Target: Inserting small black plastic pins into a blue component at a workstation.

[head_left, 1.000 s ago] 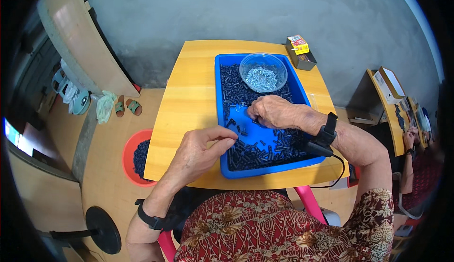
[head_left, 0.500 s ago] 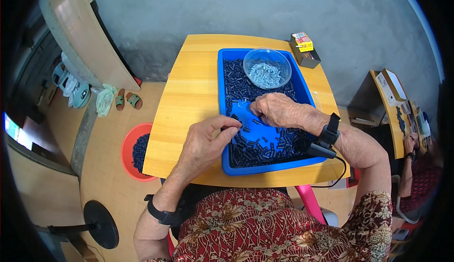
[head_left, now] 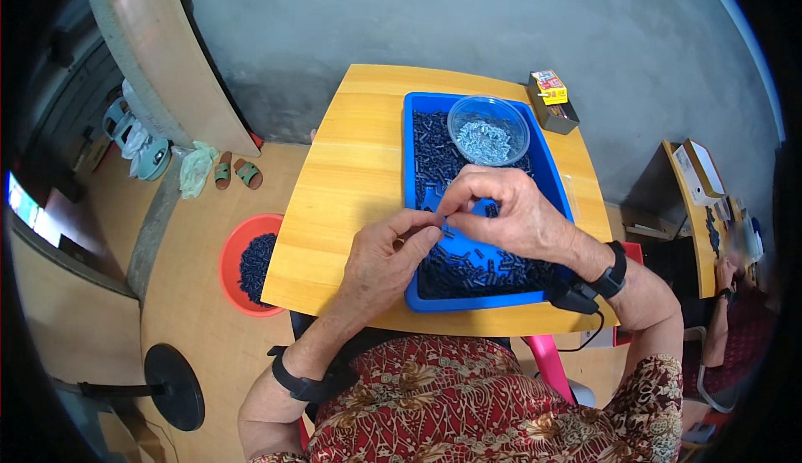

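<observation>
My left hand (head_left: 386,256) pinches a small black cylindrical piece (head_left: 449,232) between thumb and forefinger, over the near half of a blue tray (head_left: 409,158). Fingertip to fingertip with it, my right hand (head_left: 514,225) is also closed in a pinch; what its fingers hold is too small and hidden to make out. Many loose black cylindrical pieces (head_left: 432,141) fill the tray, with some bare blue bottom showing under my hands. At the tray's far end a round clear plastic bowl (head_left: 489,101) contains small silvery metal parts (head_left: 484,140).
The tray lies on a yellow wooden table (head_left: 334,187). A dark box (head_left: 558,116) with a yellow-red packet is at its far right corner. On the floor to the left stands a red basin (head_left: 227,267) of black pieces. Another person (head_left: 735,329) sits at the right.
My right hand has come from the tray's middle toward the left hand, and their fingertips now meet. The whole view has shifted slightly.
</observation>
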A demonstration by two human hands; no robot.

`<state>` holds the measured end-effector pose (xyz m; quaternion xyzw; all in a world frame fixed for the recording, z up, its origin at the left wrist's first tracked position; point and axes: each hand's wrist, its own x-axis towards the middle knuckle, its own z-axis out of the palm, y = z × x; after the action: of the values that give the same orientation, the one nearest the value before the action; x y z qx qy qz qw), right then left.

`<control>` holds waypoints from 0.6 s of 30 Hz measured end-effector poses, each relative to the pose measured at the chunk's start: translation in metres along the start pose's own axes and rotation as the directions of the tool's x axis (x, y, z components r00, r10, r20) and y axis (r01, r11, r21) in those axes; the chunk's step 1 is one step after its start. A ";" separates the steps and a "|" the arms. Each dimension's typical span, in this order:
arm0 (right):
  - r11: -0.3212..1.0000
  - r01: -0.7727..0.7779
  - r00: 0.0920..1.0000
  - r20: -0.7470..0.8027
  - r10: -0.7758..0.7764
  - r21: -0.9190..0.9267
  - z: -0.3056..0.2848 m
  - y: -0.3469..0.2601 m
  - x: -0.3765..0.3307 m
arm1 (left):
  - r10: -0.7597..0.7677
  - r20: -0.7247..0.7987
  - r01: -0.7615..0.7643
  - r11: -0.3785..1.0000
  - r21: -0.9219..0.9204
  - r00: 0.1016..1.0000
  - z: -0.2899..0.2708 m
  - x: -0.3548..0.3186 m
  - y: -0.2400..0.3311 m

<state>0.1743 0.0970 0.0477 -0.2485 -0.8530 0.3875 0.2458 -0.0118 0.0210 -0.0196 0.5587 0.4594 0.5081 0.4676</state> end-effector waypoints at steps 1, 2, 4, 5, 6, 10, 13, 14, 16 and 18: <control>0.999 0.034 0.999 -0.015 -0.034 0.026 0.004 -0.002 -0.001 | 0.002 -0.004 -0.002 1.000 0.003 1.000 0.000 0.000 0.001; 0.999 0.037 0.999 -0.016 -0.037 0.027 0.008 -0.002 -0.002 | -0.014 0.031 0.016 0.996 -0.082 0.999 0.000 -0.001 0.004; 0.988 0.149 0.985 -0.080 -0.151 -0.031 0.013 0.000 -0.003 | -0.026 0.067 0.036 0.986 -0.164 0.997 -0.002 -0.001 0.010; 0.982 0.173 0.979 -0.094 -0.180 -0.075 0.015 0.001 -0.004 | -0.063 0.084 0.079 0.978 -0.191 0.994 -0.004 -0.001 0.013; 0.982 0.175 0.979 -0.092 -0.182 -0.074 0.016 0.001 -0.004 | -0.101 0.102 0.121 0.968 -0.218 0.990 -0.006 -0.002 0.014; 0.971 0.203 0.969 -0.114 -0.217 -0.125 0.019 0.001 -0.005 | -0.128 0.101 0.151 0.948 -0.280 0.987 -0.007 -0.003 0.013; 0.959 0.228 0.959 -0.129 -0.251 -0.167 0.020 0.001 -0.006 | -0.139 0.102 0.163 0.941 -0.295 0.985 -0.009 -0.003 0.010; 0.957 0.231 0.956 -0.139 -0.257 -0.176 0.020 0.001 -0.007 | -0.141 0.105 0.167 0.937 -0.308 0.984 -0.009 -0.003 0.009; 0.963 0.213 0.959 -0.153 -0.238 -0.165 0.021 0.000 -0.008 | -0.143 0.109 0.171 0.932 -0.320 0.984 -0.009 -0.003 0.009; 0.969 0.194 0.962 -0.167 -0.218 -0.153 0.021 -0.001 -0.009 | -0.137 0.109 0.166 0.927 -0.336 0.985 -0.009 -0.003 0.011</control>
<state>0.1678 0.0801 0.0343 -0.2086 -0.8724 0.2768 0.3445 -0.0204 0.0166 -0.0092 0.4519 0.3856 0.5191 0.6145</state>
